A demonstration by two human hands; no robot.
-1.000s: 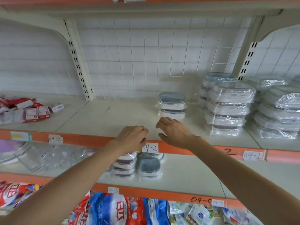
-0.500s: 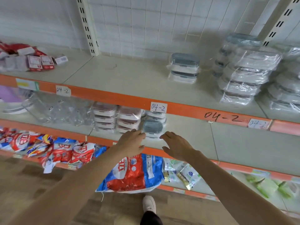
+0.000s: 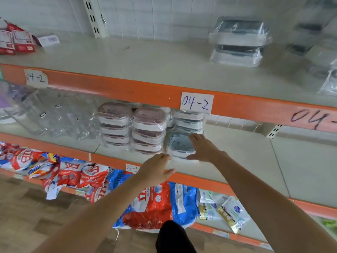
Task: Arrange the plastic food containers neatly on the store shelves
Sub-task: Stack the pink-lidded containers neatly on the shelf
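Head view looks down on three orange-edged shelves. On the middle shelf (image 3: pixel 237 161), near its front edge, sits a short stack of wrapped containers with a grey lid (image 3: pixel 179 145). I see my right hand (image 3: pixel 204 148) with fingers straight and together, laid against the right side of that stack, fingertips reaching over the lid's back right corner. My left hand (image 3: pixel 156 170) is at the shelf's front edge, fingers straight and loosely spread, its fingertips at the stack's front left corner; I cannot tell whether they touch the wrap. Neither hand curls round anything.

Behind the grey-lidded stack stands a taller grey stack (image 3: pixel 188 121), partly hidden under the paper label (image 3: pixel 197 103) marked 04-2. To the left stand two stacks of pink-lidded containers (image 3: pixel 149 130), side by side and touching, and left of those lie clear plastic jugs (image 3: pixel 54 115).

On the top shelf (image 3: pixel 145 66), toward the back right, two wrapped grey containers (image 3: pixel 238 41) are stacked one on the other. More wrapped goods at the right edge are blurred. Red cartons (image 3: pixel 16 42) lie at the back left corner.

Below, on the bottom shelf, lie red and blue bags (image 3: pixel 149 203), and small packets (image 3: pixel 231 214) to their right.
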